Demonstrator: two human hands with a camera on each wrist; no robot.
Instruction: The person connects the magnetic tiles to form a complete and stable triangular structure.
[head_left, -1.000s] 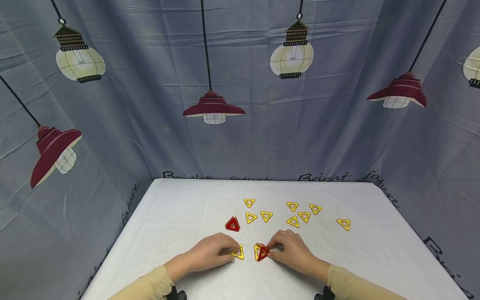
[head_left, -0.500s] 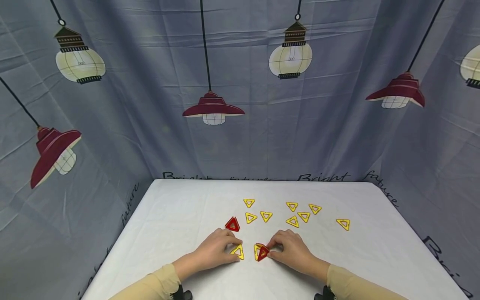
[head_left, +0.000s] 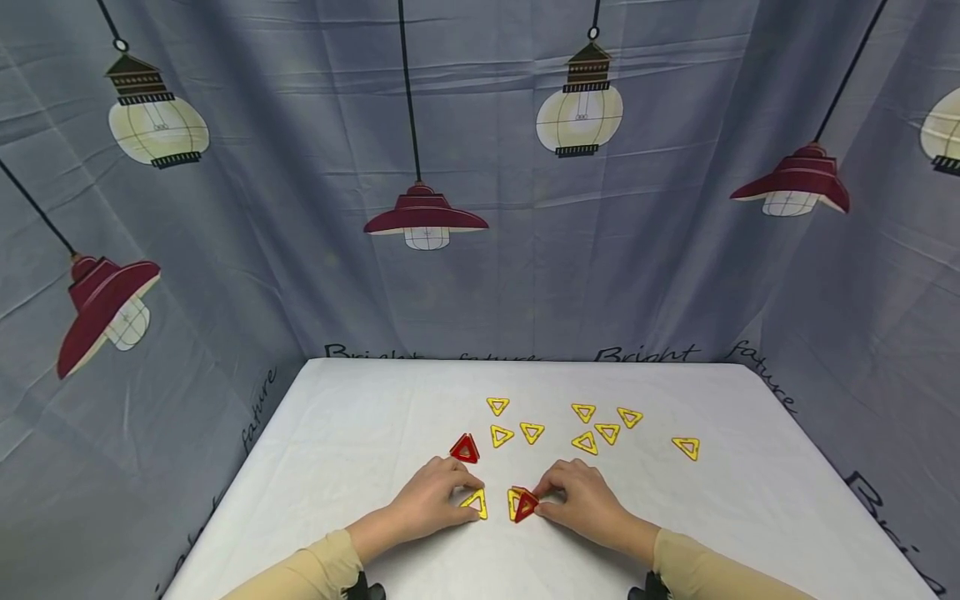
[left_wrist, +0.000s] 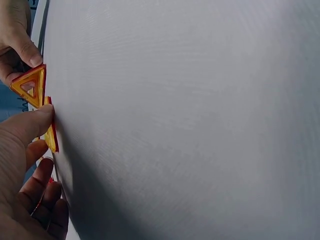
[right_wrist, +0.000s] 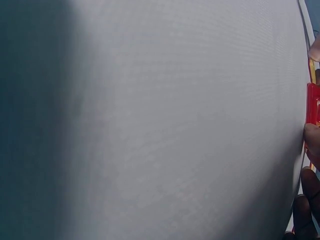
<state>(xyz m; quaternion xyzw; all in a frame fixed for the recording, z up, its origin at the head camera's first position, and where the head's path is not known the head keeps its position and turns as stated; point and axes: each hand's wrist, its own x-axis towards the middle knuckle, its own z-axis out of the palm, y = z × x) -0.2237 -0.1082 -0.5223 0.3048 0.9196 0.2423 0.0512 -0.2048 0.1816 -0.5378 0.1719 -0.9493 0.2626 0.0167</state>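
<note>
The left hand [head_left: 429, 500] pinches a yellow triangle [head_left: 482, 505] between thumb and fingers low over the table; in the left wrist view its thumb lies along the yellow triangle's edge [left_wrist: 51, 137]. Just right of it, the right hand [head_left: 588, 506] grips a red and yellow triangle piece [head_left: 527, 505] by its right side. A gap separates the two held pieces in the head view. From the right wrist view, a red side [right_wrist: 312, 104] of the right hand's piece shows at the frame's edge. A red triangular piece [head_left: 465, 448] sits beyond the left hand's fingers.
On the white table [head_left: 360, 417] lie several loose yellow triangles, among them one at the back [head_left: 498, 406], a group right of centre [head_left: 607, 433] and one farther right [head_left: 687, 448]. A grey printed curtain [head_left: 465, 300] surrounds the table.
Over the last second the left hand has shifted slightly right and away from the body, its fingers now spread around the yellow triangle's edges. The right hand and its piece have stayed put.
</note>
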